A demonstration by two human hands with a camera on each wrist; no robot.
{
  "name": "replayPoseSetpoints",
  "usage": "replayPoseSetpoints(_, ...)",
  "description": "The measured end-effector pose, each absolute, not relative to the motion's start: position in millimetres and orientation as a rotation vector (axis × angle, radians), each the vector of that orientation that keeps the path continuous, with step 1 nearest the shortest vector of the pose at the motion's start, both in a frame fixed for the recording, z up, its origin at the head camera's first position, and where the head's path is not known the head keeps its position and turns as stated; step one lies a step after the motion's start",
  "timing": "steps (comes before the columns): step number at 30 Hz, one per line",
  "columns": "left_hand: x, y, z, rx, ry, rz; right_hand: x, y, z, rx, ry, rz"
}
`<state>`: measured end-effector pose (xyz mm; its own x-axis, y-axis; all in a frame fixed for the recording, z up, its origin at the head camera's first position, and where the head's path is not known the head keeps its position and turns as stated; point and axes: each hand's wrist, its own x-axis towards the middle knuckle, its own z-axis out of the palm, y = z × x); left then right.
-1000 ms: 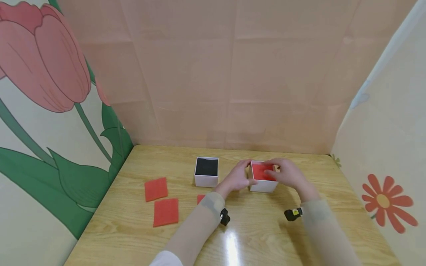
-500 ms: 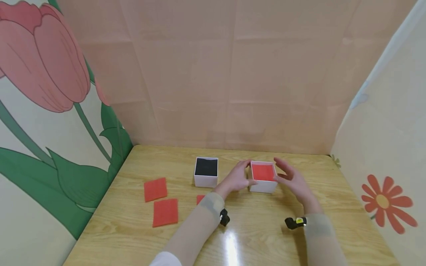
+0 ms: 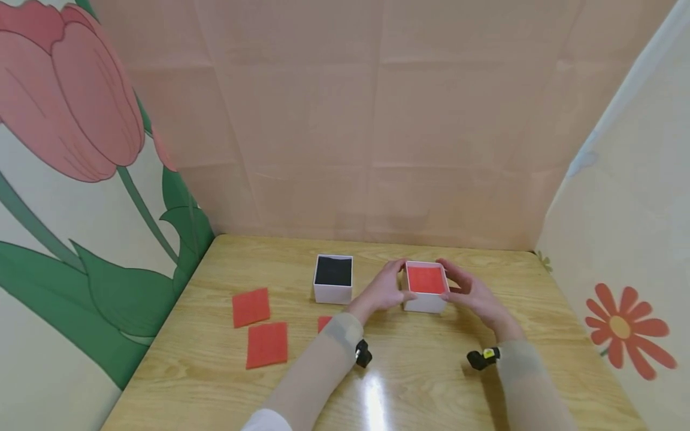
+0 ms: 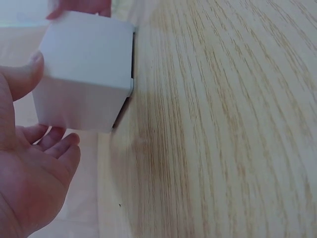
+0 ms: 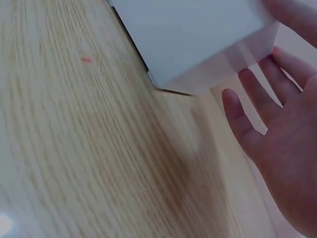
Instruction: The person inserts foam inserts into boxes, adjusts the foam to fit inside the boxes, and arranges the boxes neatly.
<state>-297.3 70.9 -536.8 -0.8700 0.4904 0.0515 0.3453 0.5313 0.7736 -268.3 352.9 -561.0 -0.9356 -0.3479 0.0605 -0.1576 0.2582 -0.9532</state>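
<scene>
A white square box (image 3: 424,303) with a red sheet (image 3: 426,279) lying inside stands on the table between my hands. My left hand (image 3: 384,287) grips its left side, thumb at the front corner and fingers toward the back. From the right, my right hand (image 3: 474,293) holds the opposite side, its thumb (image 5: 295,17) over the front face and fingertips at the side wall. In the left wrist view the box's white wall (image 4: 89,47) hides the red sheet.
Left of the hands stands a second white box (image 3: 333,293) with a black filling. Two red squares (image 3: 251,307) (image 3: 267,345) lie on the wooden table (image 3: 194,365), and another red piece (image 3: 324,322) is partly covered by the left forearm. A pink backdrop (image 3: 372,149) rises behind.
My right hand has come out of the box, moved off to the right, then closed in on its right side. The left hand has stayed on the box.
</scene>
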Motion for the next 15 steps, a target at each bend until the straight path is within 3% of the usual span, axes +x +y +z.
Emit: replayPoseSetpoints(15,-298,71,-540,0.704,2.560,1.275,-271,357,-574,-0.339,2.358,-1.727)
